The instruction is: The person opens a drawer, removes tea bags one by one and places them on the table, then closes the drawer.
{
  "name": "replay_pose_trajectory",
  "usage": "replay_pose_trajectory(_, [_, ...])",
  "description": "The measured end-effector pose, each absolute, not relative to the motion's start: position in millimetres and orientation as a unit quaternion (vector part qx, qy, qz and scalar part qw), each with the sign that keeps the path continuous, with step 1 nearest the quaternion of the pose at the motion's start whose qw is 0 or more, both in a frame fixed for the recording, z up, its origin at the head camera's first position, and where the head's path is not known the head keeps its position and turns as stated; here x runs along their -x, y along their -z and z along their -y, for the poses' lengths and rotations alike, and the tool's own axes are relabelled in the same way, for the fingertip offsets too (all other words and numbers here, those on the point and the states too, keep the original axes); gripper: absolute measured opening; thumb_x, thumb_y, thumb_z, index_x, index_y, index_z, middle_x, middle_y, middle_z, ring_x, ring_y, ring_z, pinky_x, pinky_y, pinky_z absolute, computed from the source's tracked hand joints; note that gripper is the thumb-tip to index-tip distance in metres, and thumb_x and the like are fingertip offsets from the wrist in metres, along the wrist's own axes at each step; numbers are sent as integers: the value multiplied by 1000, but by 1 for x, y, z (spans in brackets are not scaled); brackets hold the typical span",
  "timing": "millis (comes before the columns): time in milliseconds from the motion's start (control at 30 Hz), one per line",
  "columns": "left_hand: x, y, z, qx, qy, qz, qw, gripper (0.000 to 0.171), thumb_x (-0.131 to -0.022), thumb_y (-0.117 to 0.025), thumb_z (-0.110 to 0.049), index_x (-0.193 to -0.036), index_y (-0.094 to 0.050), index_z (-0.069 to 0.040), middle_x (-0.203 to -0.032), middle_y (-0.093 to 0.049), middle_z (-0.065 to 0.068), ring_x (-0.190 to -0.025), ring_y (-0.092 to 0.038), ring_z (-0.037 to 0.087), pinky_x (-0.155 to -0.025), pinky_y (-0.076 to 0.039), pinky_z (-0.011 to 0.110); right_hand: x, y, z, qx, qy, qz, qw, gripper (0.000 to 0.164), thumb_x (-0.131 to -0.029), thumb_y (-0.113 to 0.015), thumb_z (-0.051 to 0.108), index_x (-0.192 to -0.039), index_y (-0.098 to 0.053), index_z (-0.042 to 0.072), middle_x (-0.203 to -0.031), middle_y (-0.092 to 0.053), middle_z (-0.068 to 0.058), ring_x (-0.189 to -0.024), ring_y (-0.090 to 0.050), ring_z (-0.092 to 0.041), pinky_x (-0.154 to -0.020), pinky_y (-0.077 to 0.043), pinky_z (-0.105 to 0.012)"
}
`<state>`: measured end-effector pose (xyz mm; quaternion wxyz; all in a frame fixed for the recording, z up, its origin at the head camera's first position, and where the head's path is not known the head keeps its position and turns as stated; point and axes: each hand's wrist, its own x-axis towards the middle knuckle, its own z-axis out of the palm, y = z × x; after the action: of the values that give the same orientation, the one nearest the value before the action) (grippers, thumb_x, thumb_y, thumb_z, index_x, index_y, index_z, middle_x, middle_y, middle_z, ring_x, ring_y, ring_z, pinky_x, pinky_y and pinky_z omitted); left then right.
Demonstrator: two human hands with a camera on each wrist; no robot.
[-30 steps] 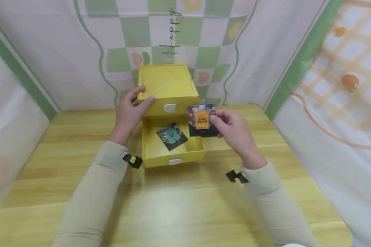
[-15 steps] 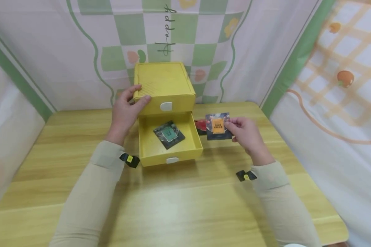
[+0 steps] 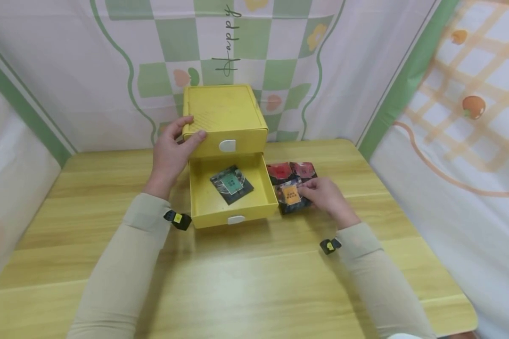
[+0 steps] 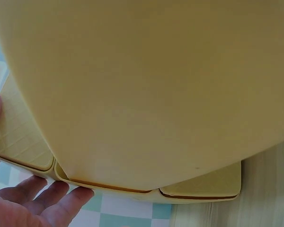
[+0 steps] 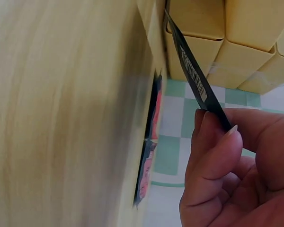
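My left hand (image 3: 171,153) grips the left front corner of a yellow two-drawer box (image 3: 225,108), its thumb on the front top edge. The box's lower drawer (image 3: 212,221) is pulled out, and a dark sachet with a teal label (image 3: 231,182) lies inside. To the right of the drawer, my right hand (image 3: 326,197) pinches a dark sachet with an orange label (image 3: 290,194) by its right edge, low over the table. In the right wrist view this sachet (image 5: 199,80) appears edge-on, tilted between thumb and fingers. Behind it lie two red-topped sachets (image 3: 280,172) side by side.
The box stands at the back of a wooden table (image 3: 237,278), against a checked fabric backdrop (image 3: 178,40). White fabric walls rise on both sides. The upper drawer, with its white pull tab (image 3: 227,146), is closed.
My right hand has carried the orange-labelled sachet from over the drawer to the right, then down toward the table, revealing the red-topped sachets. My left hand keeps its grip on the box.
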<state>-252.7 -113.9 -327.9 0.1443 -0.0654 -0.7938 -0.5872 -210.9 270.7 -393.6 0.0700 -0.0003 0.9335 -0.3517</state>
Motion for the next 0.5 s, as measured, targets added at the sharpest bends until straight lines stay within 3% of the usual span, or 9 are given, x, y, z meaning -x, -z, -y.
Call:
replay_pose_trajectory(367, [253,329,114,62,588,794,141,71,-78,-69,-63,-138,-55,-28,-146,-49,-1,-126,-48,15,-103,-44,38,216,405,-267,-20,341,-936,80,34,-94,-61,35,-105,-66,3,-96,-66,-14,-69,-57,-22,-59,-49,-34])
replay_pose_trajectory(500, [253,329,114,61,588,794,140,71,-78,-69,-63,-139,-54,-29,-146,-49,-1,-126,-48,16,-103,-44,38,218,410,-266,-21,319,-944,77,31,-94,-60,35,-99,-68,5,-88,-66,-11,-62,-55,-20,-56,-47,-33])
